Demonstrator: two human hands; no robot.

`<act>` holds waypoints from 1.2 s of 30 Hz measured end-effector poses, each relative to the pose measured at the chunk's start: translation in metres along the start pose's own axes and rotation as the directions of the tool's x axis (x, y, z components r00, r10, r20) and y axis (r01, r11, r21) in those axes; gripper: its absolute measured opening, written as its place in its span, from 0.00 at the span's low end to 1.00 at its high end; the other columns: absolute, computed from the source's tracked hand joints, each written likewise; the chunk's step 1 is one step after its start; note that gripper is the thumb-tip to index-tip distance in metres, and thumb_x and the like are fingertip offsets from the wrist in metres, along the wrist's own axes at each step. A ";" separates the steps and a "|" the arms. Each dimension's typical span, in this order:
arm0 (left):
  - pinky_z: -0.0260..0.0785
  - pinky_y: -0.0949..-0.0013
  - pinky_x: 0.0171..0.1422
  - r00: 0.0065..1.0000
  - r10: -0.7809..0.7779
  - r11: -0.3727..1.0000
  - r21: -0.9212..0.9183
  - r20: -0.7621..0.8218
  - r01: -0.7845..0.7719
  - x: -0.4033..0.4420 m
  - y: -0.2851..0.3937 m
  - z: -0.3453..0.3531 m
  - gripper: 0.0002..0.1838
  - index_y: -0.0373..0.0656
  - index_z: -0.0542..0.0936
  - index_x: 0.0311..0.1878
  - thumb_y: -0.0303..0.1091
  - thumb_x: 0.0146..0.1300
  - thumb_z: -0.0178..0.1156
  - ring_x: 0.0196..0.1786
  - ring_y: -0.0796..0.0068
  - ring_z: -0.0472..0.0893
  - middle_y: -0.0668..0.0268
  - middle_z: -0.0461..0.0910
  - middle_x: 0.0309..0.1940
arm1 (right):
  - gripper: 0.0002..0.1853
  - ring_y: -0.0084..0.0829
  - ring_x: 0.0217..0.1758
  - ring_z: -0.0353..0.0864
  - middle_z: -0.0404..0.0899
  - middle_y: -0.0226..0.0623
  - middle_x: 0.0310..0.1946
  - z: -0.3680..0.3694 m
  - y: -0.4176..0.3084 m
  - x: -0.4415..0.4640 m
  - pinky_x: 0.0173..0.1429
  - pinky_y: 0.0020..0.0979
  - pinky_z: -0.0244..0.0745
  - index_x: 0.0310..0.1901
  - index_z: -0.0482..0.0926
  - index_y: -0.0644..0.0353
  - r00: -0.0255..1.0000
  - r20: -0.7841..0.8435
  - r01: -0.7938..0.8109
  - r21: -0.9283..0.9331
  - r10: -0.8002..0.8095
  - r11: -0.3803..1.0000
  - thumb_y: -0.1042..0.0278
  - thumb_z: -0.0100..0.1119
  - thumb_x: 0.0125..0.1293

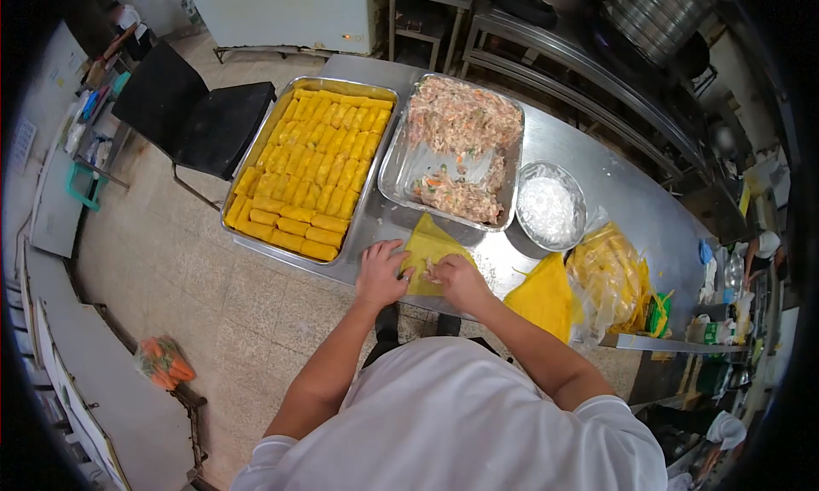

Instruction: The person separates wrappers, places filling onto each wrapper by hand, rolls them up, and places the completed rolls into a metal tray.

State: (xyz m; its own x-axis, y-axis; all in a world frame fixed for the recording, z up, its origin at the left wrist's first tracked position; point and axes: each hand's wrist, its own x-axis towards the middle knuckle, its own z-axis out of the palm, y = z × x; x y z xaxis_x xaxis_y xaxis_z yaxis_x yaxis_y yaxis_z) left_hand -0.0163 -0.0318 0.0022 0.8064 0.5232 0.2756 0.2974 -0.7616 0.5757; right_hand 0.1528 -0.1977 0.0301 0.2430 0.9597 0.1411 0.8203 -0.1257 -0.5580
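A yellow spring roll wrapper (433,239) lies on the steel table in front of me, one corner pointing away. My left hand (380,271) rests at its left edge with fingers stretched and apart. At the wrapper's right side, my right hand (461,284) has its fingers bent and pinched on a small lump of meat filling (428,273). Beyond are a tray of yellow rolls (242,235) in rows and a tray of meat filling (394,177). A metal bowl (577,203) with white contents stands right of them. Stacked yellow wrappers (543,298) lie by my right forearm.
A plastic bag of yellow wrappers (610,265) sits on the right of the steel table (589,162). A black chair (223,120) stands left of the table. Carrots in a bag (166,363) lie lower left. People (130,26) are at the far left and right edges.
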 end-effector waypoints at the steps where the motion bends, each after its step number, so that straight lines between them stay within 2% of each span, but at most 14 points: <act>1: 0.66 0.47 0.75 1.000 -0.002 1.000 -0.001 0.006 0.002 0.000 0.001 -0.002 0.20 0.48 0.90 0.55 0.41 0.60 0.75 0.70 0.54 0.75 0.63 0.81 0.66 | 0.10 0.45 0.52 0.83 0.86 0.43 0.41 -0.002 0.001 -0.001 0.62 0.43 0.81 0.40 0.93 0.58 1.000 -0.015 -0.014 -0.040 0.014 0.999 0.75 0.65 0.59; 3: 0.66 0.47 0.75 1.000 -0.004 1.000 0.003 0.010 0.004 0.000 0.001 -0.002 0.20 0.48 0.90 0.54 0.41 0.60 0.75 0.70 0.54 0.75 0.63 0.81 0.66 | 0.11 0.46 0.53 0.84 0.87 0.44 0.42 -0.010 0.003 -0.002 0.60 0.43 0.82 0.41 0.92 0.57 0.998 -0.048 -0.049 -0.122 0.044 0.991 0.76 0.65 0.58; 6: 0.65 0.47 0.76 1.000 -0.004 1.000 0.006 0.003 0.004 0.000 0.000 0.002 0.20 0.48 0.90 0.54 0.41 0.59 0.75 0.70 0.55 0.75 0.63 0.81 0.66 | 0.11 0.51 0.48 0.87 0.86 0.47 0.43 -0.011 0.021 -0.005 0.55 0.46 0.84 0.44 0.92 0.60 0.989 0.102 -0.099 -0.096 0.109 0.990 0.77 0.67 0.60; 9: 0.65 0.47 0.76 1.000 -0.004 1.000 0.008 0.006 0.004 -0.001 -0.002 0.003 0.20 0.48 0.90 0.54 0.40 0.59 0.75 0.71 0.55 0.74 0.64 0.81 0.67 | 0.11 0.53 0.49 0.87 0.87 0.47 0.41 -0.035 -0.001 0.011 0.57 0.47 0.84 0.44 0.92 0.61 0.973 0.087 -0.208 -0.048 0.212 0.977 0.77 0.67 0.60; 12: 0.65 0.47 0.75 1.000 -0.010 1.000 0.016 0.013 0.010 -0.001 0.000 0.003 0.20 0.48 0.90 0.55 0.40 0.58 0.76 0.71 0.55 0.74 0.64 0.81 0.67 | 0.14 0.53 0.49 0.87 0.87 0.47 0.39 -0.020 0.001 0.027 0.58 0.48 0.84 0.46 0.92 0.60 0.999 0.022 0.033 -0.010 -0.033 0.999 0.78 0.67 0.59; 15: 0.65 0.47 0.75 1.000 -0.017 1.000 0.011 0.019 0.017 0.001 0.002 -0.001 0.20 0.48 0.90 0.55 0.40 0.59 0.75 0.71 0.55 0.75 0.64 0.81 0.66 | 0.15 0.53 0.51 0.88 0.88 0.49 0.40 -0.022 0.002 0.028 0.59 0.48 0.84 0.48 0.92 0.60 0.973 0.229 0.056 -0.064 -0.040 0.996 0.78 0.66 0.59; 18: 0.65 0.47 0.75 1.000 -0.019 1.000 0.013 0.016 0.019 0.000 0.001 0.001 0.20 0.48 0.90 0.55 0.39 0.59 0.75 0.70 0.55 0.75 0.64 0.81 0.66 | 0.15 0.54 0.49 0.89 0.90 0.52 0.41 -0.046 0.008 0.023 0.56 0.45 0.85 0.49 0.91 0.61 0.992 0.118 0.043 0.079 -0.052 0.996 0.80 0.64 0.60; 21: 0.66 0.47 0.75 1.000 -0.025 1.000 0.012 0.017 0.025 0.000 0.001 0.002 0.20 0.49 0.90 0.55 0.40 0.59 0.76 0.70 0.55 0.75 0.64 0.81 0.66 | 0.15 0.51 0.42 0.91 0.91 0.52 0.39 -0.057 0.013 0.012 0.50 0.40 0.86 0.48 0.91 0.63 0.976 0.061 -0.216 0.133 0.210 0.967 0.82 0.62 0.62; 24: 0.66 0.47 0.74 1.000 -0.012 1.000 0.010 0.003 0.012 0.000 0.001 0.001 0.20 0.48 0.90 0.54 0.40 0.59 0.76 0.70 0.55 0.75 0.64 0.81 0.66 | 0.15 0.44 0.36 0.91 0.90 0.50 0.35 -0.057 0.026 0.015 0.45 0.35 0.85 0.49 0.91 0.66 0.942 -0.080 -0.277 0.357 0.325 0.892 0.83 0.60 0.64; 25: 0.66 0.47 0.73 1.000 -0.004 1.000 0.010 -0.006 0.004 0.000 0.001 0.002 0.19 0.48 0.89 0.53 0.40 0.59 0.77 0.69 0.54 0.75 0.64 0.81 0.66 | 0.14 0.39 0.36 0.90 0.90 0.48 0.35 -0.058 0.027 0.016 0.44 0.33 0.84 0.49 0.90 0.69 0.933 -0.053 -0.312 0.372 0.356 0.874 0.83 0.62 0.63; 28: 0.67 0.46 0.72 1.000 0.000 1.000 0.010 -0.008 0.001 0.001 0.002 0.001 0.19 0.48 0.89 0.53 0.41 0.59 0.77 0.69 0.53 0.76 0.64 0.81 0.65 | 0.15 0.47 0.39 0.90 0.88 0.49 0.38 -0.057 0.023 0.013 0.46 0.41 0.85 0.48 0.90 0.66 0.949 -0.030 -0.299 0.236 0.315 0.925 0.80 0.66 0.59; 31: 0.66 0.47 0.75 0.999 -0.028 1.000 0.006 0.021 0.028 0.001 0.002 0.001 0.19 0.48 0.90 0.54 0.41 0.60 0.76 0.71 0.54 0.74 0.63 0.81 0.66 | 0.15 0.48 0.40 0.89 0.87 0.50 0.41 -0.057 0.009 0.011 0.46 0.42 0.85 0.47 0.90 0.66 0.969 -0.032 -0.230 0.232 0.243 0.945 0.80 0.65 0.58; 34: 0.65 0.48 0.76 0.999 -0.039 0.999 0.009 0.037 0.039 0.002 0.002 0.000 0.19 0.48 0.90 0.55 0.41 0.61 0.75 0.72 0.54 0.74 0.63 0.81 0.67 | 0.16 0.52 0.41 0.89 0.87 0.52 0.42 -0.081 0.000 0.024 0.50 0.44 0.85 0.48 0.90 0.67 0.932 -0.168 -0.268 0.273 0.320 0.924 0.80 0.63 0.57; 36: 0.65 0.48 0.76 0.998 -0.039 0.999 0.010 0.040 0.038 0.002 0.003 -0.001 0.19 0.47 0.90 0.55 0.41 0.61 0.75 0.72 0.54 0.74 0.62 0.81 0.67 | 0.16 0.58 0.46 0.88 0.88 0.55 0.45 -0.092 0.028 0.042 0.59 0.48 0.84 0.48 0.89 0.67 0.947 -0.230 -0.197 0.129 0.223 0.972 0.78 0.63 0.57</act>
State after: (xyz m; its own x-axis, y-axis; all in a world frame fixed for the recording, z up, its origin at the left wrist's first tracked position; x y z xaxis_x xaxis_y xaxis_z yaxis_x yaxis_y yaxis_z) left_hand -0.0147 -0.0327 0.0054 0.8140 0.5367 0.2222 0.3333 -0.7449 0.5779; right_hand 0.2337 -0.1837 0.0958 0.5321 0.8233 0.1976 0.6824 -0.2788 -0.6758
